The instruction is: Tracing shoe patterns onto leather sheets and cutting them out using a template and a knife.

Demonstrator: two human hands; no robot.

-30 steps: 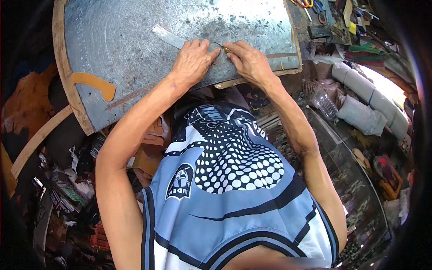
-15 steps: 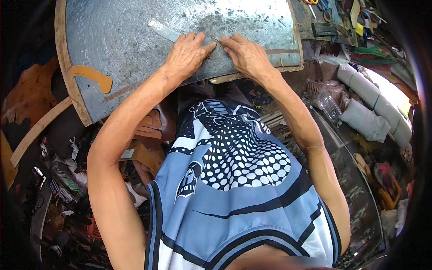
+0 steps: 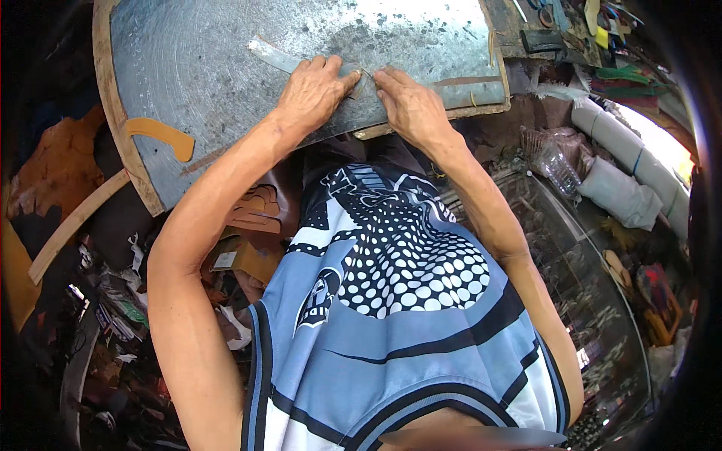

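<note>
On the metal-topped table (image 3: 226, 83), a narrow pale grey strip (image 3: 269, 54) slants down under my left hand (image 3: 320, 88). That hand bends its fingers over the strip and holds it against the surface, its thumb pointing right. My right hand (image 3: 412, 104) is closed just across a small gap, thumb and forefinger pinched together. Something thin and dark shows between the two hands, too small to name; the right fingertips hide what they grip. A curved tan leather piece (image 3: 167, 137) lies by the table's left edge.
A wooden rim (image 3: 124, 150) borders the table's left side. Tools and a dark block (image 3: 541, 41) sit at the upper right. Beyond the right arm are a clear plastic bottle (image 3: 558, 173) and pale rolls (image 3: 632, 143). Brown cut pieces (image 3: 256, 209) and scraps lie below left.
My right hand has drawn slightly to the right, widening the gap between the hands. My left hand stays on the strip. The whole view has shifted a little.
</note>
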